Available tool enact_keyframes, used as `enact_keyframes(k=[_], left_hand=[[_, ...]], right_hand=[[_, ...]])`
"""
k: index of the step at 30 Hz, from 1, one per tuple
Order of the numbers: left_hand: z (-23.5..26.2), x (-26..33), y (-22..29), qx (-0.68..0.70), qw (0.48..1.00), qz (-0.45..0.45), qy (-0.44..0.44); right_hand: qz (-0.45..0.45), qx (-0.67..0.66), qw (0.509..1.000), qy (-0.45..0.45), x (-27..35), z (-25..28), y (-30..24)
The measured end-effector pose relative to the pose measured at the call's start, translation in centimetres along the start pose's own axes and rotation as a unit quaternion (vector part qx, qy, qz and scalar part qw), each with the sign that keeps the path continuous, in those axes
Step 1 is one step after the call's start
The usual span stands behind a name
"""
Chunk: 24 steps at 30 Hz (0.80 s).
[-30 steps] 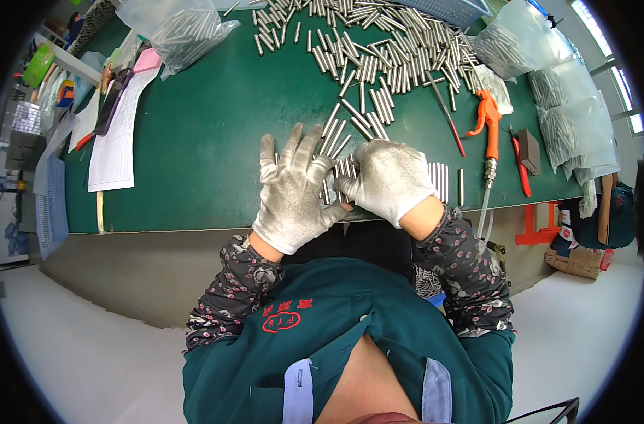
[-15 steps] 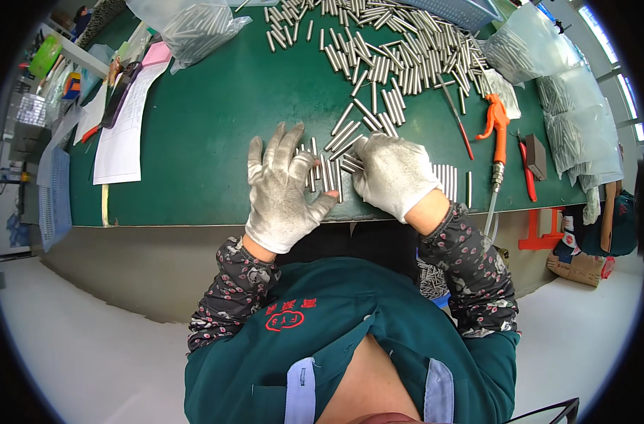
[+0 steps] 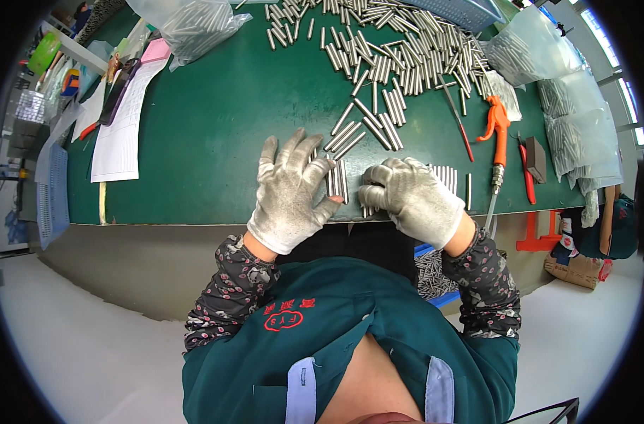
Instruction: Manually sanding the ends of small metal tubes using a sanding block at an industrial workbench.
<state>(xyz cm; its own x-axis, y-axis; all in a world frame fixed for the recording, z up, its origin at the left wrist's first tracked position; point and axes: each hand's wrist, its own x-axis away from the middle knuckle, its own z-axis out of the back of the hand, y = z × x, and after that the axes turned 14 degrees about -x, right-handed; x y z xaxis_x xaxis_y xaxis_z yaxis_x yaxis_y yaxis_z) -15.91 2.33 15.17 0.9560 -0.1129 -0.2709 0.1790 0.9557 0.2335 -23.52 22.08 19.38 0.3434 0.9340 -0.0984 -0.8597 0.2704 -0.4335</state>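
Observation:
Both hands wear whitish gloves with grey-soiled fingers. My left hand (image 3: 288,191) lies on the green table with its fingers spread. Its thumb and index fingertips, bare at the thumb, touch a short row of upright-lying steel pins (image 3: 338,182). My right hand (image 3: 415,201) is curled near the table's front edge, with pin ends (image 3: 368,210) showing under its fingertips. Beyond the right hand's knuckles lies another neat row of pins (image 3: 446,178), partly covered by the hand. Several loose pins (image 3: 347,139) lie slanted just ahead of both hands.
A large heap of pins (image 3: 407,53) covers the table's far side. To the right are a red-handled thin tool (image 3: 466,141), an orange air gun (image 3: 499,131), red-handled pliers (image 3: 527,169) and bagged pins (image 3: 573,134). Paper sheets (image 3: 117,155) lie left. A blue bin (image 3: 438,275) of pins sits below the edge.
My right hand has moved right and nearer the table edge, away from the loose pins. My left hand has shifted slightly right, its fingers closer to the row of pins.

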Motion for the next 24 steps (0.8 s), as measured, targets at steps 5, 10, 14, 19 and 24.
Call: enact_keyframes(k=[5, 10, 14, 19, 24], left_hand=[[0.0, -0.5, 0.8, 0.02, 0.999, 0.011, 0.03], [0.1, -0.3, 0.7, -0.024, 0.999, 0.021, 0.02], [-0.3, -0.3, 0.4, -0.035, 0.997, 0.033, 0.058], [0.0, -0.9, 0.1, -0.064, 0.995, 0.053, 0.052], [-0.6, -0.2, -1.4, -0.042, 0.995, 0.056, 0.066]], right_hand=[[-0.03, -0.05, 0.995, 0.079, -0.4, -0.5, -0.5], [-0.066, 0.025, 0.997, 0.042, -0.2, -0.6, -0.5], [-0.074, 0.019, 0.995, 0.065, -0.8, -0.5, -1.0], [-0.02, 0.129, 0.99, 0.059, -2.6, -2.5, -1.0], [0.043, 0.2, 0.979, -0.02, -3.0, -2.0, -1.6]])
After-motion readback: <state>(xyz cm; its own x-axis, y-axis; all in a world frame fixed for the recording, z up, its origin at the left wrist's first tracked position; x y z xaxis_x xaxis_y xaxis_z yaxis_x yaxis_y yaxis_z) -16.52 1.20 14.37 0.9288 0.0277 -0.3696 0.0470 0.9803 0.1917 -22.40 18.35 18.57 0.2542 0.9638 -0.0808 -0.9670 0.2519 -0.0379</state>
